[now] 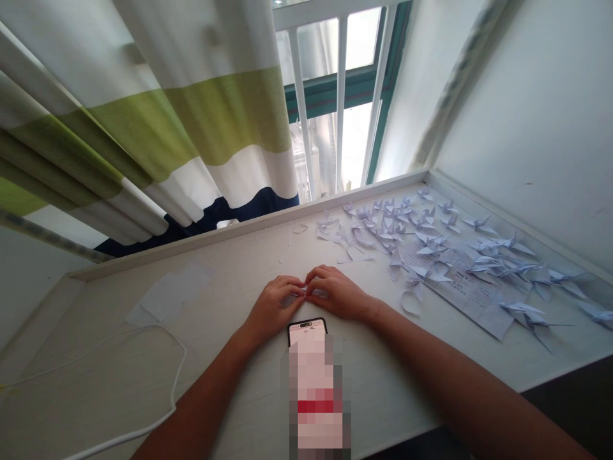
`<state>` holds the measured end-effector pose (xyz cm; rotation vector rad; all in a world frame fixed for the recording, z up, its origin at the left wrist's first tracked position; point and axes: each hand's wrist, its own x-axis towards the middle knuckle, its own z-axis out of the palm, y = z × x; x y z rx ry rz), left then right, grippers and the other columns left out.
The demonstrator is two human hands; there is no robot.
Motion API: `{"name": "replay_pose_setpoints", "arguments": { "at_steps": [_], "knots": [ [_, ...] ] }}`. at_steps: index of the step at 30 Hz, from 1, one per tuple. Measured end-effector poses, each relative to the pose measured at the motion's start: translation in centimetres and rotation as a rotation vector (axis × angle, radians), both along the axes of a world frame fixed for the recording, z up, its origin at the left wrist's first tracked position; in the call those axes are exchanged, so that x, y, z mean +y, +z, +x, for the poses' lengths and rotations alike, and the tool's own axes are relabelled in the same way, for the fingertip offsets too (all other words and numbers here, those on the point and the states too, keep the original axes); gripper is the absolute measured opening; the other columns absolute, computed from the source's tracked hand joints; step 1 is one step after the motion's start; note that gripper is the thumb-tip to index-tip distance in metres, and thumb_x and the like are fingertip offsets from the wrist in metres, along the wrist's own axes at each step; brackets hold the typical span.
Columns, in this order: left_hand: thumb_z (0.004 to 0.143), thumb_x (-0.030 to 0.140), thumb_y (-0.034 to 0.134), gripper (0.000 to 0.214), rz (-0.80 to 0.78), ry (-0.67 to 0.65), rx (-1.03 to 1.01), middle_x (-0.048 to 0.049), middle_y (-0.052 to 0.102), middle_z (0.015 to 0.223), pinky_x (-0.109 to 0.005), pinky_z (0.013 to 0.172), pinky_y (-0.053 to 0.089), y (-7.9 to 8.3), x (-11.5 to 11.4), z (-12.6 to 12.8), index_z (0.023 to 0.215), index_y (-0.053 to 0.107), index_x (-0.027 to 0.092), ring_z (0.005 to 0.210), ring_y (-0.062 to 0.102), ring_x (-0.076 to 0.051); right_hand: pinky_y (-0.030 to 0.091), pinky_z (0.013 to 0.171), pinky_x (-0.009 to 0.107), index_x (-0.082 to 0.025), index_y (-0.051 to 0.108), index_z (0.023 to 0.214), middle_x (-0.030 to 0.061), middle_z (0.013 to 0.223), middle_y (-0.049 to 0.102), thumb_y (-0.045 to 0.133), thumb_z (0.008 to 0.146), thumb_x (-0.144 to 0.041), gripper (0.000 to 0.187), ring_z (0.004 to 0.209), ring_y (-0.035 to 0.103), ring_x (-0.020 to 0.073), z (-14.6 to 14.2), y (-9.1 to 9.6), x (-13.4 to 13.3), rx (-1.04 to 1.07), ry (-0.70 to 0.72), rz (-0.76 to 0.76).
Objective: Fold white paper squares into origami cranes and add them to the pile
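My left hand [276,303] and my right hand [336,292] meet over the middle of the white table, fingertips pinched close together. Between them is a small piece of white paper [301,292], mostly covered by the fingers, so its folded shape cannot be made out. Just below the hands lies a phone [309,327] with a lit pinkish screen, its lower part blurred out. Many folded paper cranes [390,220] are spread over the table to the right of my right hand.
Flat paper sheets [160,297] and a white cable [179,364] lie at left. A printed sheet [472,300] rests under cranes at right, near curled paper strips [357,249]. A raised rim [249,230] edges the table's back, before a curtain [201,115] and barred window.
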<state>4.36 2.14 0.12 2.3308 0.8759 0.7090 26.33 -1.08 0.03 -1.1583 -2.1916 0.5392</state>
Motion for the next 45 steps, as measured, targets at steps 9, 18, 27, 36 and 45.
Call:
{"name": "replay_pose_setpoints", "arguments": {
  "at_steps": [9, 18, 27, 36, 45],
  "knots": [
    [0.096, 0.023, 0.064, 0.011, 0.21, -0.096, 0.122, -0.0083, 0.072, 0.116, -0.044, 0.098, 0.051, 0.4, 0.1, -0.6, 0.101, 0.074, 0.023, 0.114, 0.064, -0.025, 0.047, 0.097, 0.04, -0.019, 0.075, 0.089, 0.0086, 0.111, 0.072, 0.069, 0.094, -0.02, 0.007, 0.106, 0.062, 0.0226, -0.1, 0.8, -0.3, -0.061, 0.01, 0.029],
    [0.099, 0.02, 0.06, 0.011, 0.38, -0.13, 0.116, -0.0056, 0.077, 0.103, -0.041, 0.093, 0.049, 0.2, 0.2, -0.3, 0.097, 0.071, 0.02, 0.104, 0.068, -0.021, 0.045, 0.097, 0.038, -0.017, 0.073, 0.096, 0.0078, 0.108, 0.075, 0.063, 0.096, -0.016, 0.01, 0.105, 0.064, 0.0212, -0.3, 0.9, -0.2, -0.105, 0.036, -0.025],
    [0.1, 0.023, 0.058, 0.015, 0.351, -0.147, 0.116, -0.0076, 0.077, 0.101, -0.04, 0.089, 0.051, 0.0, 0.9, -0.2, 0.1, 0.073, 0.021, 0.097, 0.068, -0.022, 0.044, 0.093, 0.037, -0.018, 0.074, 0.094, 0.0065, 0.104, 0.077, 0.065, 0.095, -0.016, 0.01, 0.102, 0.064, 0.0213, 0.0, 0.9, 0.5, -0.096, 0.025, -0.01],
    [0.1, 0.026, 0.056, 0.018, 0.224, -0.105, 0.095, -0.0088, 0.074, 0.104, -0.04, 0.091, 0.052, -0.2, 0.6, -0.3, 0.096, 0.073, 0.022, 0.098, 0.066, -0.022, 0.045, 0.092, 0.038, -0.017, 0.074, 0.094, 0.0091, 0.105, 0.075, 0.067, 0.094, -0.019, 0.008, 0.103, 0.064, 0.0231, -0.3, 0.4, 0.3, -0.09, -0.003, -0.001],
    [0.097, 0.03, 0.061, 0.014, 0.144, 0.006, 0.089, -0.0065, 0.074, 0.102, -0.039, 0.09, 0.051, -0.2, 0.1, 0.3, 0.09, 0.069, 0.022, 0.097, 0.067, -0.022, 0.045, 0.09, 0.033, -0.016, 0.073, 0.093, 0.0075, 0.099, 0.075, 0.069, 0.094, -0.023, 0.008, 0.097, 0.064, 0.0205, -0.4, -0.1, 0.6, -0.063, -0.046, -0.029]
  ]
}}
